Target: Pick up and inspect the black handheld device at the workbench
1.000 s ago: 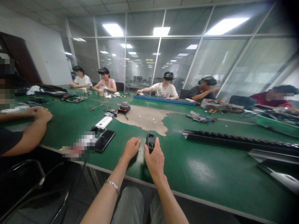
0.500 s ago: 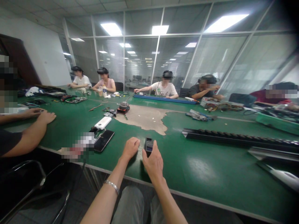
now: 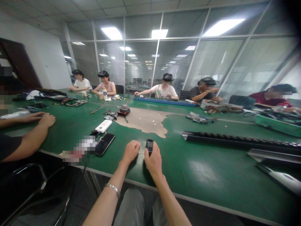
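My right hand [image 3: 154, 158] wraps round a small black box-shaped device [image 3: 149, 143] standing on the green table. Its dark top has slots or ports too small to read, and my palm and fingers cover much of its right side and lower part. To the left, my left hand [image 3: 131, 150] rests on the table in a loose fist, its fingertips curled out of sight. A short gap separates it from the device, and nothing shows in it.
A black smartphone [image 3: 105, 144] and a white power bank [image 3: 103, 126] lie left of my hands. Ahead is a brown worn patch [image 3: 150, 121] with a motor-like part [image 3: 124, 110] at its edge. Long black rails [image 3: 225, 140] lie right. Several people sit around the table [image 3: 178, 175].
My right thumb and fingers have closed further round the device, covering more of it. My left hand stays nearly where it was. The camera view has shifted slightly.
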The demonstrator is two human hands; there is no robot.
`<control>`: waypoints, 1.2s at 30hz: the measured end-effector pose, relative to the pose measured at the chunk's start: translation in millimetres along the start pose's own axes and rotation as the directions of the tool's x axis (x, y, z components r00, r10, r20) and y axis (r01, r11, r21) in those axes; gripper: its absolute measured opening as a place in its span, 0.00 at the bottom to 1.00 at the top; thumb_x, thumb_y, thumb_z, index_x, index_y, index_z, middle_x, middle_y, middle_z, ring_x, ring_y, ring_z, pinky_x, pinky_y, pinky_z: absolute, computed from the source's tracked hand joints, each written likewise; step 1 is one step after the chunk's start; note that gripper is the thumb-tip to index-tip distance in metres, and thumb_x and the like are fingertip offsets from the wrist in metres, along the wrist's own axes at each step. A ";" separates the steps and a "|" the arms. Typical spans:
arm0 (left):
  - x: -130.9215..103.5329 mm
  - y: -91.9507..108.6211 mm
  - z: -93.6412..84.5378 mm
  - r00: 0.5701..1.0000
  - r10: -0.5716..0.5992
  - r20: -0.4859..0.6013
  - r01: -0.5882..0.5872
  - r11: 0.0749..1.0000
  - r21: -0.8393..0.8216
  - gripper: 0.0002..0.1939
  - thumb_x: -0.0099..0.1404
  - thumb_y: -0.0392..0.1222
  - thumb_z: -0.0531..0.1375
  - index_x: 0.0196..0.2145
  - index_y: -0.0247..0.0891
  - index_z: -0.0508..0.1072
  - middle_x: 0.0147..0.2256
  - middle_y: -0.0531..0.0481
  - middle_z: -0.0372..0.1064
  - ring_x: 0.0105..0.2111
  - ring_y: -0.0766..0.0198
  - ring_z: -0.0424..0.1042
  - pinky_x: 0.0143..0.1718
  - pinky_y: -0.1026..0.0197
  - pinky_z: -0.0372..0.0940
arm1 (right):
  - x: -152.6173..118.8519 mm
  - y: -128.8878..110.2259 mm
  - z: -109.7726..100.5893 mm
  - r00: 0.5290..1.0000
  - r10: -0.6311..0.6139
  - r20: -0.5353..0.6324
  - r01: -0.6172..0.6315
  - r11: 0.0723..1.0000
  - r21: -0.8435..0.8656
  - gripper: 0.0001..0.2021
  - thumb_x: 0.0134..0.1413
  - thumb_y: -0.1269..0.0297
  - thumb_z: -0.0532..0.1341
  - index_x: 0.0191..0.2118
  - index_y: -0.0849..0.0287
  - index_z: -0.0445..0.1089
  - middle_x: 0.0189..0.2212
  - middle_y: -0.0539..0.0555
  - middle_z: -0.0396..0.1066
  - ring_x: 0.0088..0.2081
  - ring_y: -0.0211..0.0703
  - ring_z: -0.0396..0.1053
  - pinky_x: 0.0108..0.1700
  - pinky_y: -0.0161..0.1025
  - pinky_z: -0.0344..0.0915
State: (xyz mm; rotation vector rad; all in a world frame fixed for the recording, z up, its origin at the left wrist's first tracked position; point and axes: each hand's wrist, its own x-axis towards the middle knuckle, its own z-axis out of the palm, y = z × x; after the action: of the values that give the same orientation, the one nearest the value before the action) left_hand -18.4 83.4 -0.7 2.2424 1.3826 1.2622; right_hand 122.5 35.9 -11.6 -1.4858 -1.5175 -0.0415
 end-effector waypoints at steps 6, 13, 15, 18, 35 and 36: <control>-0.7 0.0 -0.5 1.000 0.015 -0.006 -0.015 1.000 -0.003 0.17 0.69 0.40 0.48 0.32 0.36 0.75 0.34 0.46 0.74 0.38 0.63 0.71 0.43 0.61 0.64 | 8.9 5.7 3.3 1.000 -0.006 0.009 0.006 1.000 -0.016 0.35 0.56 0.53 0.55 0.63 0.74 0.51 0.59 0.72 0.58 0.60 0.55 0.58 0.59 0.50 0.57; -0.8 2.6 1.8 0.999 0.050 0.004 -0.050 0.999 0.019 0.17 0.69 0.41 0.48 0.35 0.38 0.77 0.35 0.46 0.74 0.39 0.62 0.71 0.45 0.60 0.65 | -0.5 1.3 -0.4 0.997 0.077 0.015 -0.076 0.996 -0.052 0.35 0.58 0.51 0.52 0.62 0.75 0.53 0.58 0.72 0.60 0.58 0.55 0.61 0.57 0.49 0.58; -0.7 2.8 2.8 0.998 0.066 0.011 -0.067 0.997 0.028 0.17 0.69 0.41 0.48 0.36 0.38 0.77 0.36 0.46 0.74 0.40 0.62 0.71 0.46 0.59 0.65 | -1.7 -0.2 -2.3 0.996 0.086 0.025 -0.085 0.995 -0.058 0.35 0.59 0.50 0.52 0.62 0.75 0.52 0.57 0.72 0.61 0.57 0.56 0.62 0.56 0.48 0.59; -0.4 2.4 3.9 0.997 0.071 0.016 -0.071 0.997 0.039 0.16 0.69 0.41 0.49 0.38 0.38 0.77 0.38 0.46 0.74 0.40 0.62 0.71 0.46 0.60 0.65 | -2.4 -2.8 -5.2 0.995 0.090 0.038 -0.087 0.993 -0.078 0.37 0.59 0.48 0.52 0.63 0.75 0.51 0.57 0.72 0.62 0.55 0.57 0.64 0.54 0.48 0.61; 0.3 4.7 5.1 0.999 0.026 0.033 -0.028 0.998 0.058 0.17 0.69 0.41 0.49 0.36 0.37 0.77 0.38 0.44 0.73 0.40 0.61 0.71 0.46 0.58 0.66 | -0.7 -9.4 -13.3 0.996 0.091 0.014 -0.092 0.994 0.059 0.41 0.59 0.47 0.52 0.67 0.70 0.38 0.54 0.71 0.65 0.52 0.57 0.68 0.49 0.49 0.64; 0.0 4.8 5.0 0.999 0.023 0.027 -0.024 0.998 0.056 0.16 0.69 0.41 0.49 0.36 0.37 0.77 0.38 0.44 0.73 0.40 0.61 0.71 0.46 0.58 0.65 | 0.7 -11.4 -14.2 0.996 0.090 0.005 -0.091 0.992 0.085 0.41 0.59 0.47 0.53 0.67 0.70 0.38 0.55 0.70 0.64 0.53 0.57 0.67 0.50 0.49 0.63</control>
State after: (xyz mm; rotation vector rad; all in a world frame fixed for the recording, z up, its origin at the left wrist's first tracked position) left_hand -11.6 82.0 -0.9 2.3109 1.4032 1.2106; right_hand 122.1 24.8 2.8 -1.4851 -1.4340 0.0770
